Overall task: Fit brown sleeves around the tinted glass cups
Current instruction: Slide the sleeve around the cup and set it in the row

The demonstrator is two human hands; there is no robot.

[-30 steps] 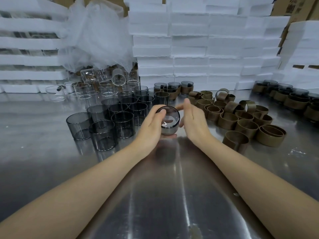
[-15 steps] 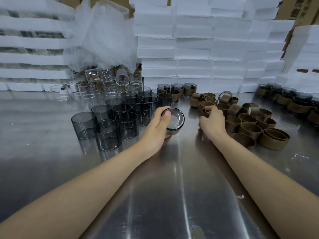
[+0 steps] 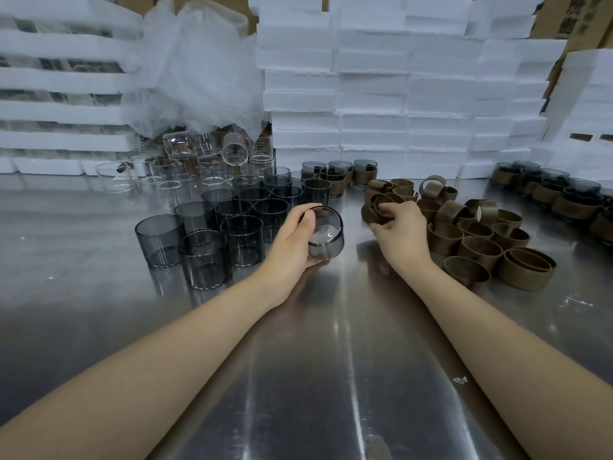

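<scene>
Right hand has lifted a brown sleeve — fingertips hidden — left hand grips tinted cup.

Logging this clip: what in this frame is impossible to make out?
Head view:
- Left hand: fingers beneath the tinted glass cup, hidden by cup and palm.
- Right hand: fingertips gripping the brown sleeve, hidden by its own knuckles.
- Sleeved cups, far right: cut off by the frame edge.
- Clear glasses at back: partly covered by plastic wrap.

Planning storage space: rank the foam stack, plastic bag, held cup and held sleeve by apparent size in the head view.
1. foam stack
2. plastic bag
3. held cup and held sleeve: look alike, sleeve partly hidden; unranked.
</scene>
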